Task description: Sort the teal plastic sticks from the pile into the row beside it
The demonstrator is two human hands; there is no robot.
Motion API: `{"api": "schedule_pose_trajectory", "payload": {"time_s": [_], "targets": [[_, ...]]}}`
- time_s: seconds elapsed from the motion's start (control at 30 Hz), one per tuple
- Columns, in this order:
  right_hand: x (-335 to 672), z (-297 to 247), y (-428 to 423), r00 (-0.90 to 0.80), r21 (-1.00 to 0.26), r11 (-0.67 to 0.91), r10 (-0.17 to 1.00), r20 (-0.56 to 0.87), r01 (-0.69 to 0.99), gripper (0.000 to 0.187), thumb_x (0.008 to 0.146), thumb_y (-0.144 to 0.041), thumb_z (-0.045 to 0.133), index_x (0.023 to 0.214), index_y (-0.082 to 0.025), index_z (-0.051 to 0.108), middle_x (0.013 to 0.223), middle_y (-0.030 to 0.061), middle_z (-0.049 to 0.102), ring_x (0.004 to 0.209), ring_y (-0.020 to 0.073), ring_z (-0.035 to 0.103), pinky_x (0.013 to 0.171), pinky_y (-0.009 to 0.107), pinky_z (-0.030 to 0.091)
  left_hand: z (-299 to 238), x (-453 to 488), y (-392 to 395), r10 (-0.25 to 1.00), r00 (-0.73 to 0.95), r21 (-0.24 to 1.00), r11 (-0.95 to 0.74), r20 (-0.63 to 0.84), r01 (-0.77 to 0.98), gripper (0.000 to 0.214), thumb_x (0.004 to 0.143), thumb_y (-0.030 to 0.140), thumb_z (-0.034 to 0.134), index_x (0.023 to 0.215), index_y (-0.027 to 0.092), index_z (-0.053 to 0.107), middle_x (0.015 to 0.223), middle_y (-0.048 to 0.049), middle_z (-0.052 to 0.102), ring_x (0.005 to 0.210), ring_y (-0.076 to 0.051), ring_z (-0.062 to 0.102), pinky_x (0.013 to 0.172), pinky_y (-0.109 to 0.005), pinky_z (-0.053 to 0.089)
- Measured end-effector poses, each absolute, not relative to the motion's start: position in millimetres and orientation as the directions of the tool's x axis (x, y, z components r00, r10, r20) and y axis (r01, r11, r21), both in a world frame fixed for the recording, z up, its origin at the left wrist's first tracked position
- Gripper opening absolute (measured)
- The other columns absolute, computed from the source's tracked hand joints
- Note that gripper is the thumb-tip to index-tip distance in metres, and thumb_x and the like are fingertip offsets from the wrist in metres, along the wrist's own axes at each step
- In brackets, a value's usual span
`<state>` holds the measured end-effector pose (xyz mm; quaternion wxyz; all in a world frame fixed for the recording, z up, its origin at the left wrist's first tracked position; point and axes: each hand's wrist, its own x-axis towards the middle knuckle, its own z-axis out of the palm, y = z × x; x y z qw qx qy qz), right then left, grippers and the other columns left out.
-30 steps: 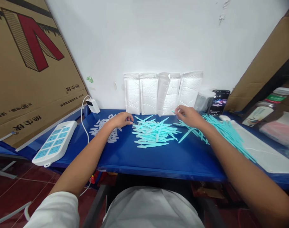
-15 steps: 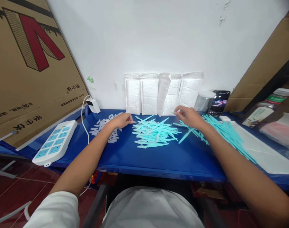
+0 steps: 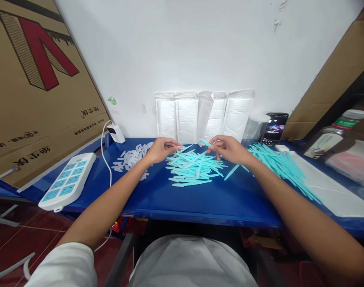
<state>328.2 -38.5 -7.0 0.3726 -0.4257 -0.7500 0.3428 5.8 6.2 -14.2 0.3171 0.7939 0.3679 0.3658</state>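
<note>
My right hand [image 3: 228, 148] hovers over the middle pile of turquoise plastic sticks [image 3: 194, 168] and pinches one turquoise stick [image 3: 204, 142] by its end. My left hand [image 3: 161, 148] is raised at the left edge of that pile, fingers pinched on something small I cannot make out. Left of it lies a scatter of small clear plastic caps [image 3: 131, 158]. A second, longer heap of turquoise sticks [image 3: 277, 165] stretches along the table under and beyond my right forearm.
The blue table [image 3: 200, 199] backs onto a white wall with several white padded envelopes [image 3: 204, 115] leaning on it. A white power strip [image 3: 66, 181] and charger [image 3: 116, 133] sit at left. A phone [image 3: 274, 128], clear jar [image 3: 255, 127] and bottle [image 3: 334, 137] stand at right. Cardboard flanks both sides.
My right hand moved left from the right heap to over the middle pile, carrying a turquoise stick. My left hand lifted from the clear caps and moved right, toward the other hand.
</note>
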Motion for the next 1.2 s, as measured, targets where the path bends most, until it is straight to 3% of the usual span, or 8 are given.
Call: {"api": "schedule_pose_trajectory", "payload": {"time_s": [0.17,0.43,0.67,0.83,0.97,1.07,1.17,1.2], "targets": [[316.9,-9.5,-46.1,-0.367,-0.814,0.390,0.899,0.237,0.431,0.049,0.088,-0.066,0.071,0.100,-0.018,0.071,0.080,0.0059,0.078,0.043,0.0105,0.051,0.043,0.027,0.042,-18.2,15.5,-1.1,0.814,0.466,0.796,-0.518,0.347,0.313,0.044,0.086,0.055,0.078,0.105,0.015,0.083,0.097,-0.0124,0.082,0.077,-0.021,0.075,0.070,-0.030,0.059],[311.2,-5.2,-51.4,-0.435,-0.710,0.510,0.846,0.309,0.486,0.041,0.093,-0.054,0.064,0.099,-0.018,0.083,0.088,0.0067,0.079,0.066,0.0172,0.065,0.056,0.027,0.050,-10.5,24.2,-15.6,0.804,0.464,0.769,-0.547,0.372,0.330,0.042,0.087,0.052,0.078,0.104,0.013,0.084,0.092,-0.0120,0.082,0.080,-0.021,0.075,0.063,-0.026,0.054],[307.9,-5.1,-56.5,-0.467,-0.728,0.487,0.846,0.256,0.483,0.042,0.092,-0.053,0.067,0.108,-0.018,0.084,0.086,0.0057,0.080,0.058,0.0150,0.062,0.053,0.027,0.048,-13.6,27.1,-18.5,0.800,0.494,0.801,-0.522,0.341,0.292,0.041,0.085,0.050,0.081,0.104,0.013,0.084,0.093,-0.0121,0.082,0.081,-0.022,0.077,0.069,-0.029,0.059],[299.5,-6.1,-62.5,-0.447,-0.727,0.510,0.840,0.307,0.460,0.039,0.093,-0.051,0.069,0.110,-0.019,0.084,0.093,0.0074,0.082,0.067,0.0186,0.068,0.058,0.028,0.051,-20.7,32.8,-21.8,0.800,0.513,0.843,-0.481,0.310,0.241,0.038,0.083,0.047,0.084,0.101,0.013,0.084,0.088,-0.0121,0.082,0.075,-0.022,0.078,0.067,-0.031,0.062],[297.2,-10.8,-61.1,-0.453,-0.744,0.500,0.841,0.295,0.444,0.040,0.095,-0.053,0.067,0.113,-0.022,0.083,0.089,0.0050,0.081,0.058,0.0160,0.063,0.057,0.030,0.051,-17.6,34.7,-23.4,0.810,0.500,0.837,-0.480,0.308,0.262,0.041,0.084,0.049,0.082,0.103,0.013,0.083,0.089,-0.0125,0.082,0.077,-0.024,0.079,0.071,-0.033,0.062],[301.2,-10.4,-55.7,-0.468,-0.665,0.566,0.812,0.348,0.487,0.036,0.098,-0.051,0.063,0.112,-0.024,0.083,0.103,0.0058,0.082,0.077,0.0210,0.071,0.072,0.034,0.057,-8.9,28.3,-20.6,0.778,0.544,0.737,-0.561,0.314,0.377,0.039,0.091,0.049,0.075,0.108,0.014,0.082,0.099,-0.0128,0.082,0.090,-0.026,0.078,0.082,-0.035,0.061],[319.4,-1.9,-47.3,-0.448,-0.497,0.616,0.787,0.424,0.611,0.034,0.100,-0.048,0.059,0.109,-0.024,0.083,0.112,0.0085,0.080,0.099,0.0267,0.072,0.088,0.038,0.055,2.1,8.5,-10.2,0.730,0.591,0.443,-0.681,0.343,0.583,0.036,0.099,0.045,0.061,0.115,0.019,0.081,0.118,-0.0119,0.080,0.110,-0.028,0.073,0.097,-0.037,0.054],[329.6,2.2,-44.1,-0.416,-0.454,0.592,0.800,0.433,0.666,0.035,0.101,-0.048,0.058,0.107,-0.024,0.082,0.111,0.0097,0.080,0.100,0.0273,0.071,0.088,0.039,0.055,6.0,-1.0,-5.4,0.752,0.568,0.347,-0.658,0.333,0.668,0.035,0.099,0.043,0.059,0.112,0.018,0.081,0.115,-0.0123,0.080,0.109,-0.029,0.072,0.095,-0.037,0.053]]}}
